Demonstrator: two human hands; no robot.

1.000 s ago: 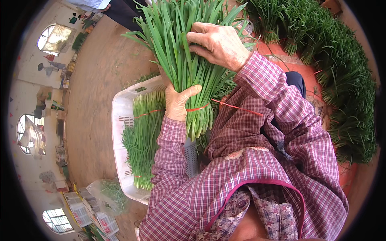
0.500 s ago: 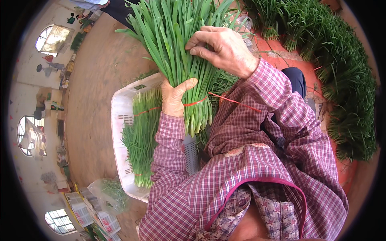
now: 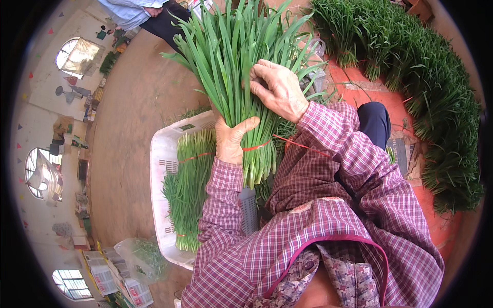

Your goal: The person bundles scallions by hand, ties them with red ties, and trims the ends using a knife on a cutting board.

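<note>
A thick bunch of garlic chives (image 3: 228,66) stands tilted in front of me, leaf tips up and pale cut ends down. Wrapped around its lower part, my left hand (image 3: 232,136) grips it with the thumb across the front. A red tie (image 3: 257,146) circles the stalks just below that thumb, and its loose end trails right over my trouser leg. My right hand (image 3: 280,90) is closed in a pinch at the front of the leaves, where a blurred green leaf runs between its fingertips.
Below my left forearm sits a white plastic crate (image 3: 159,205) holding tied chives (image 3: 190,190). Many chive bunches (image 3: 405,66) line the right side on red sheeting (image 3: 354,82). A plastic bag of greens (image 3: 144,259) lies lower left. Another person's blue sleeve (image 3: 123,11) shows at upper left.
My right hand has moved down and slightly right along the leaves. The view has shifted, so the bunch, left hand and crate appear a little lower and further right.
</note>
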